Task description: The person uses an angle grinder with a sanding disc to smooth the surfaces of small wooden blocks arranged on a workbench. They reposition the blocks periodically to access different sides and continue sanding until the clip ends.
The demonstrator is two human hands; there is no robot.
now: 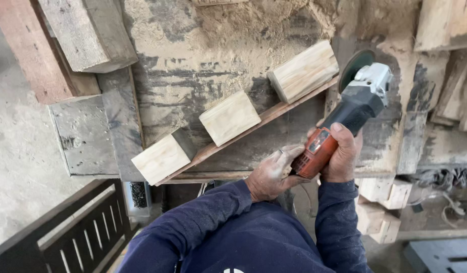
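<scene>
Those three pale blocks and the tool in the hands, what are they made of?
The three blocks look like raw, unfinished wood: pale, with grain lines and square sawn faces. The grinder in the right hand and left hand seems to have a black and orange plastic body and a grey metal-looking head, dulled by dust.

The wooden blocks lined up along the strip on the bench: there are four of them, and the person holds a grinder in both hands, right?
Not quite. The head view shows three wooden blocks, not four. Both hands, left hand and right hand, do hold the grinder.
</scene>
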